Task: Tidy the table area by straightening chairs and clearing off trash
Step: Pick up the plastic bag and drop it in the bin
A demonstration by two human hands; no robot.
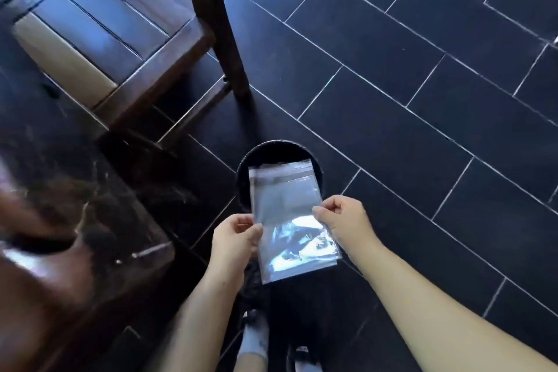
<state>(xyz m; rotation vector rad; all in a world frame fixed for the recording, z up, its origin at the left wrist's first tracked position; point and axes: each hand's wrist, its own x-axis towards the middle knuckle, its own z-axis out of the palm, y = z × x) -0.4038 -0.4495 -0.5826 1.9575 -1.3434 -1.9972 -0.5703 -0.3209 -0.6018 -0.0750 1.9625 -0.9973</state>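
Dark floor tiles [392,100] with pale grout lines filled most of the view, so you were looking pretty much straight down. Off to your upper left sat a dark wooden chair [99,36] with a slatted seat, and a table leg [217,24] came down just beside its corner. Blurry tabletop edge [60,251] took up the lower left, too smeared to make out much on it. Right below you was a small round black trash bin [271,149], standing on the tiles just past your feet. You had a clear plastic zip bag [290,217] held flat over the bin's opening, zip end pointing away from you. Your left hand [232,238] was pinched onto the bag's left edge, and your right hand [344,217] was pinched onto the right edge, fingers closed on the plastic on both sides.
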